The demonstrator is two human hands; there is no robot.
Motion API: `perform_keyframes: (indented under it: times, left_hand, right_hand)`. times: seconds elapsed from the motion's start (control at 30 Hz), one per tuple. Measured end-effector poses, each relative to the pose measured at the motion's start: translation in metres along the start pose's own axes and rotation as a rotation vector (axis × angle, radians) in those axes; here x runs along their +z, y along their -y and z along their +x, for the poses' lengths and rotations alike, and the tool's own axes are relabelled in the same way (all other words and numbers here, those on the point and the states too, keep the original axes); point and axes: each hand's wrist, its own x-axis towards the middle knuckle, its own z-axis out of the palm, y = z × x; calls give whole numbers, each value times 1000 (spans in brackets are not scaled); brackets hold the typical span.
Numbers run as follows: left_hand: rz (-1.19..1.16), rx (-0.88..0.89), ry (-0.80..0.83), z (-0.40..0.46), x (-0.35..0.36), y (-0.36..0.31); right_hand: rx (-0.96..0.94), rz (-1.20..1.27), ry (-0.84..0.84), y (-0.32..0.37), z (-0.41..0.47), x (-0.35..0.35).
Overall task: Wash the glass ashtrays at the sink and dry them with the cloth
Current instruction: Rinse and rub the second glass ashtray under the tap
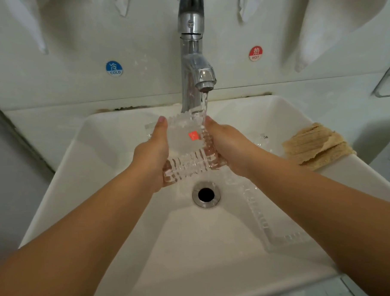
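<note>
- Your left hand and right hand clasp a square glass ashtray between them, fingers curled round its opposite edges, under the running tap.
- A second ashtray lies in the sink, below your right forearm.
- The cloth waits on the rim, well beyond your right fingertips.
- Risk: wet ribbed glass could slip from your fingers and strike the ashtray below, chipping both.
</note>
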Motion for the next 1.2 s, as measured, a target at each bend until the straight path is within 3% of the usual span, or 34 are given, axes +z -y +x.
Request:
perform_keyframes:
  times: [0.2, 0.43, 0.73, 1.0, 1.2]
  left_hand:
    - [-50, -47, 96, -3, -5, -2]
    - [16, 37, 104, -11, 6, -1]
    - [-116, -70, 172, -6, -5, -3]
    - [-31, -67, 211, -7, -2, 1]
    - [-6, 9, 152, -6, 4, 3]
  right_hand:
    - [59, 491, 262, -4, 4, -7]
    - [171, 327, -3, -5, 11, -13]
    - [176, 756, 302, -3, 8, -2]
    - [134, 552, 258, -4, 10, -7]
    - [180, 458, 81, -13, 17, -12]
